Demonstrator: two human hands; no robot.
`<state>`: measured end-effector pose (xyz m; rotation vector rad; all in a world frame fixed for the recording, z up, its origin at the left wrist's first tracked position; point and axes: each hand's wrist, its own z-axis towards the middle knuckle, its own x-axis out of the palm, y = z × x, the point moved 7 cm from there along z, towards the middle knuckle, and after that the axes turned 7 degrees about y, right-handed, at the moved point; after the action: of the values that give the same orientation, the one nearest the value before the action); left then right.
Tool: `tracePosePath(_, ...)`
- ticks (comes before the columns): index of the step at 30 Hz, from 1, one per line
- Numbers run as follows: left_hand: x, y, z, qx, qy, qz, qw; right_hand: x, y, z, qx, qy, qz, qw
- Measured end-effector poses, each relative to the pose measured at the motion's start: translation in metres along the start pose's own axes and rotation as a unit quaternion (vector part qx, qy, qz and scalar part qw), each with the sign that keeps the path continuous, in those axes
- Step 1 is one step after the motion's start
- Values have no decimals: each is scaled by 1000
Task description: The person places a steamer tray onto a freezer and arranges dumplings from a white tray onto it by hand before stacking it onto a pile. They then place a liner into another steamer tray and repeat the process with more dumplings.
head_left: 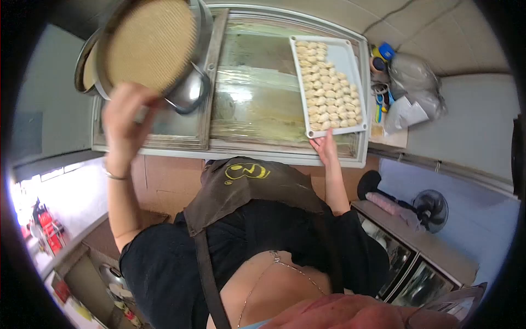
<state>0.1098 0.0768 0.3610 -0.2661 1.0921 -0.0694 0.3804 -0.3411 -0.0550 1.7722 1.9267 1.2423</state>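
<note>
On the left, my left hand (126, 107) is raised and slightly blurred, with its fingers closed at the near rim of a round metal steamer tier. A tan ribbed mat (150, 46) lines that tier, which is tilted. Beneath it shows a metal pot with a dark loop handle (204, 90). To the right, my right hand (326, 147) grips the near edge of a white rectangular tray (342, 52). Rows of small pale dumplings (329, 90) fill most of this tray; its far right corner is bare.
The tray rests on a glass-topped counter (249, 98) with a metal frame. Another round pan (85, 71) stands at the far left. Plastic bags (416, 82), scissors and a blue-lidded jar (386, 52) lie at the right. A fan (430, 210) sits on a cabinet behind on the right.
</note>
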Motion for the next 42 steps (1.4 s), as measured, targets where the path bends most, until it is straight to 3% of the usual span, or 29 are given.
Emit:
tracePosePath(1, 28, -15, 1, 10, 31, -25, 999, 3, -4, -9, 92, 24, -133, 986)
tracePosePath(2, 58, -26, 3, 25, 49, -65, 996, 2, 10, -16, 91, 15, -130, 987)
tracePosePath(4, 123, -39, -6, 47, 102, -132, 985, -2, 39, -24, 145, 11, -360, 922)
tracePosePath(5, 158, -43, -13, 54, 138, -158, 976, -9, 53, -17, 145, 7, -358, 922)
tracePosePath(9, 268, -60, -47, 62, 222, -212, 950, 2, 139, 33, -137, -79, -327, 932)
tracePosePath(11, 298, -66, -60, 73, 226, -221, 946, 10, 172, 78, -255, -63, -426, 866)
tracePosePath(14, 324, -75, -78, 103, 237, -217, 941, 39, 199, 113, -321, -101, -452, 826)
tracePosePath(16, 337, -68, -84, 95, 248, -196, 944, 62, 210, 134, -341, -113, -627, 691)
tracePosePath(17, 344, -64, -88, 88, 261, -177, 945, 64, 213, 143, -342, -108, -629, 690)
tracePosePath(20, 351, -58, -92, 54, 257, -181, 948, 77, 208, 165, -264, -99, -767, 576)
tracePosePath(21, 351, -56, -90, 40, 250, -185, 950, 79, 211, 168, -264, -91, -770, 574)
tracePosePath(23, 351, -55, -91, 19, 242, -194, 951, 76, 206, 181, -175, -20, -790, 588)
tracePosePath(31, 351, -54, -91, -2, 229, -208, 951, 69, 222, 199, -138, 15, -816, 561)
tracePosePath(36, 354, -54, -92, -2, 248, -204, 947, 73, 224, 187, -93, 2, -769, 632)
tracePosePath(39, 356, -55, -92, 0, 265, -200, 943, 67, 222, 192, -122, 46, -767, 628)
tracePosePath(41, 356, -55, -91, -1, 270, -197, 942, 62, 218, 200, -165, 69, -811, 557)
tracePosePath(42, 354, -54, -90, -1, 258, -199, 945, 65, 217, 196, -164, 70, -811, 558)
